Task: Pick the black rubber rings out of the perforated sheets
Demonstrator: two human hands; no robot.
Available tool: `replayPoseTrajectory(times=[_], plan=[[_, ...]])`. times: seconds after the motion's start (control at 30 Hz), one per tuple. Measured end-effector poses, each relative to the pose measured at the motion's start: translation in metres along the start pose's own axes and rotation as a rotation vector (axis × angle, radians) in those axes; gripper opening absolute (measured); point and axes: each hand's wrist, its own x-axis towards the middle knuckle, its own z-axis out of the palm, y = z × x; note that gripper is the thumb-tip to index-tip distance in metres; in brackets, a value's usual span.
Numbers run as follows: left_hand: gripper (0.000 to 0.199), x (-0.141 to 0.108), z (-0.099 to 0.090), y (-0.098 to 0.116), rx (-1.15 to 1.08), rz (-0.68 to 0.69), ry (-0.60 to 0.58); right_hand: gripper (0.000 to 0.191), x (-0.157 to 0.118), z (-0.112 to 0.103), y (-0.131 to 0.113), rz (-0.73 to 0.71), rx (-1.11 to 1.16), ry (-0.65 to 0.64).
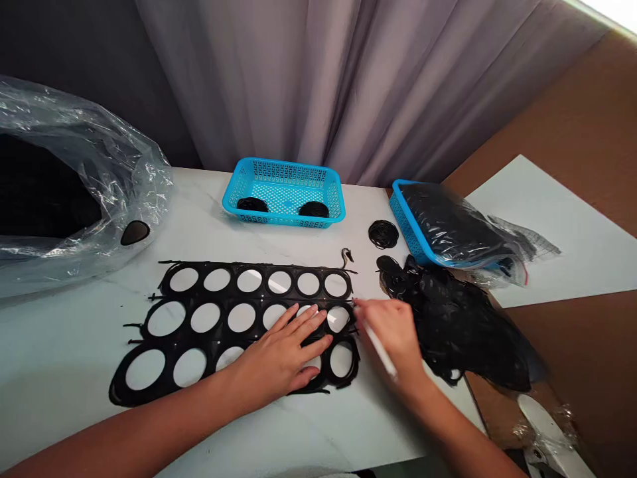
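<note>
A flat black sheet (pixel 194 340) with rows of round holes lies on the white table, its white surface showing through the holes. My left hand (pixel 286 348) rests on the sheet's right half, palm down and fingers spread. At the sheet's right edge, my right hand (pixel 391 328) is closed around a white pen-like tool (pixel 381 350), slightly blurred. The tool's tip is hidden by the fingers. A thin curled black strip (pixel 346 257) sticks up above the sheet's top right corner.
A blue basket (pixel 283 219) with two round black bundles stands behind the sheet. Another round bundle (pixel 383 234) lies to its right. Farther right are a blue basket (pixel 411 222) with a plastic-wrapped black pack and a black heap (pixel 462 325). A clear plastic bag (pixel 129 159) is at left.
</note>
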Motion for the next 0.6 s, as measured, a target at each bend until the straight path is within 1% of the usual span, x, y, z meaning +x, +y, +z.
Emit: replayPoseTrajectory(times=[0.07, 0.1, 0.13, 0.17, 0.2, 0.27, 0.33, 0.4, 0.43, 0.5, 0.53, 0.6], plan=[[0.046, -0.001, 0.000, 0.000, -0.004, -0.004, -0.023, 0.017, 0.009, -0.011, 0.024, 0.170, -0.072, 0.161], [0.047, -0.001, 0.000, 0.000, -0.007, -0.009, -0.036, 0.017, 0.012, -0.016, 0.033, 0.261, -0.072, 0.231], [0.047, -0.001, -0.001, 0.000, -0.017, -0.013, -0.045, 0.018, 0.014, -0.022, 0.039, 0.344, -0.021, 0.268], [0.047, -0.002, -0.002, 0.000, -0.038, -0.016, -0.053, 0.019, 0.015, -0.026, 0.041, 0.422, 0.082, 0.271], [0.047, -0.002, -0.004, 0.000, -0.073, -0.024, -0.056, 0.020, 0.014, -0.030, 0.038, 0.487, 0.234, 0.229], [0.047, -0.001, -0.011, 0.002, -0.196, -0.082, -0.036, 0.024, 0.011, -0.036, 0.023, 0.578, 0.635, 0.061], [0.050, 0.002, -0.021, 0.005, -0.395, -0.202, -0.027, 0.028, 0.007, -0.038, 0.001, 0.642, 1.034, -0.126], [0.056, 0.008, -0.032, 0.009, -0.657, -0.330, -0.052, 0.029, 0.003, -0.037, -0.020, 0.713, 1.353, -0.266], [0.057, 0.012, -0.037, 0.012, -0.797, -0.368, -0.074, 0.029, 0.002, -0.035, -0.028, 0.752, 1.477, -0.312], [0.058, 0.019, -0.042, 0.016, -1.056, -0.393, -0.101, 0.029, 0.001, -0.032, -0.038, 0.821, 1.645, -0.376], [0.058, 0.022, -0.043, 0.019, -1.158, -0.395, -0.097, 0.030, 0.001, -0.031, -0.041, 0.847, 1.697, -0.392], [0.054, 0.027, -0.044, 0.022, -1.282, -0.414, -0.060, 0.031, -0.001, -0.029, -0.042, 0.892, 1.759, -0.398]])
